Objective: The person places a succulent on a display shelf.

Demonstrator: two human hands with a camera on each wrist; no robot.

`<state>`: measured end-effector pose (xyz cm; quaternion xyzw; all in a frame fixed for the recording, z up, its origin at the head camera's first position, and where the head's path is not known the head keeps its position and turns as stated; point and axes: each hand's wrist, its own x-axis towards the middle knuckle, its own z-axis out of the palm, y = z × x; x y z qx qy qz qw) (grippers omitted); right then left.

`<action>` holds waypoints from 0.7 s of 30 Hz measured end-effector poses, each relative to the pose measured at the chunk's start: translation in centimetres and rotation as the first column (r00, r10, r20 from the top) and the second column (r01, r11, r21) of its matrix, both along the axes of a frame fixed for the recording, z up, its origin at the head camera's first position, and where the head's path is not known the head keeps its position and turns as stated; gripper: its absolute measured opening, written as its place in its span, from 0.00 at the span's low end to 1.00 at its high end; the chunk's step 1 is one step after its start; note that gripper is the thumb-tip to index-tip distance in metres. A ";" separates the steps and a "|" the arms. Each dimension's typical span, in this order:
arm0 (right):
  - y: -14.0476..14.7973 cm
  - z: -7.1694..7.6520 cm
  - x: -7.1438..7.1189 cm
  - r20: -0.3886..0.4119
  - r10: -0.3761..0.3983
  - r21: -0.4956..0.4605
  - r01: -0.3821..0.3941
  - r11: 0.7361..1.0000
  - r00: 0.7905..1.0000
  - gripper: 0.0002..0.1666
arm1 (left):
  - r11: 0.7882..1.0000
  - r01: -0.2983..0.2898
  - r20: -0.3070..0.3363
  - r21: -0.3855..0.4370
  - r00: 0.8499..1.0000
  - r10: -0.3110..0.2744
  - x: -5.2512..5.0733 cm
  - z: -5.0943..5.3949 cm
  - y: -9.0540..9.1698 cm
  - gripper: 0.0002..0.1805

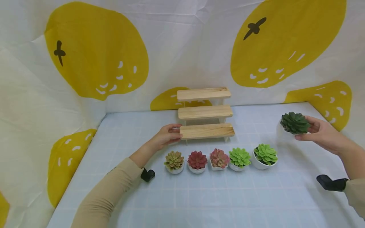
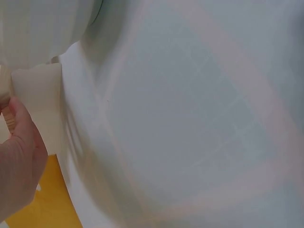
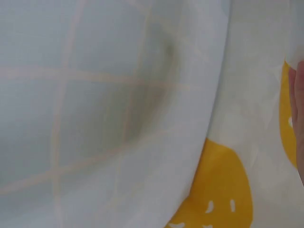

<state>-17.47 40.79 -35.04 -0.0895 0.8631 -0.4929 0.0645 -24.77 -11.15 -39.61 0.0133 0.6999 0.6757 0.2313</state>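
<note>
My left hand [image 1: 166,137] grips the left end of the lowest board of a three-tier wooden display stand [image 1: 206,131]. In the left wrist view, fingers of the left hand [image 2: 21,152] meet the end of a wooden board [image 2: 4,88]. Off to the right, my right hand [image 1: 328,134] holds a dark green potted succulent [image 1: 295,123] by its side, above the table; its pale pot is mostly hard to make out. Only the edge of the right hand [image 3: 299,109] shows in the right wrist view, and the plant is not visible there.
Several small succulents in white pots line up before the stand: olive-brown [image 1: 174,160], dark red [image 1: 197,160], pink [image 1: 219,158], and bright green ones [image 1: 239,157] [image 1: 265,154]. A pale checked cloth [image 1: 199,202] covers the table. Behind hangs a white curtain [image 1: 188,47] with yellow fruit prints.
</note>
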 end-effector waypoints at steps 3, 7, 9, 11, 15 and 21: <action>-0.2 1.0 -0.5 0.004 0.024 -0.037 -0.024 0.999 1.000 0.33 | 1.000 -0.004 0.003 0.002 1.000 0.004 0.0 0.0 0.0 0.29; -0.9 2.5 -1.3 0.016 -0.014 -0.027 0.014 1.000 1.000 0.32 | 1.000 -0.002 -0.001 0.007 1.000 0.002 -0.1 0.0 0.0 0.29; -1.3 3.2 -1.7 0.016 -0.032 -0.021 0.032 0.999 0.999 0.31 | 1.000 0.001 -0.004 0.010 1.000 -0.001 -0.1 0.0 -0.1 0.29; -1.9 4.0 -2.1 0.013 -0.040 -0.021 0.040 0.999 0.999 0.31 | 1.000 0.004 -0.003 0.013 1.000 -0.004 -0.1 0.0 -0.1 0.29; -3.2 5.5 -3.1 -0.004 -0.023 -0.029 0.023 0.999 1.000 0.31 | 1.000 0.000 -0.005 0.012 1.000 0.000 0.0 0.0 -0.1 0.29; -4.8 7.8 -4.6 -0.043 0.062 -0.211 -0.070 0.975 0.997 0.30 | 1.000 -0.002 -0.004 0.015 1.000 0.002 0.1 -0.2 0.0 0.29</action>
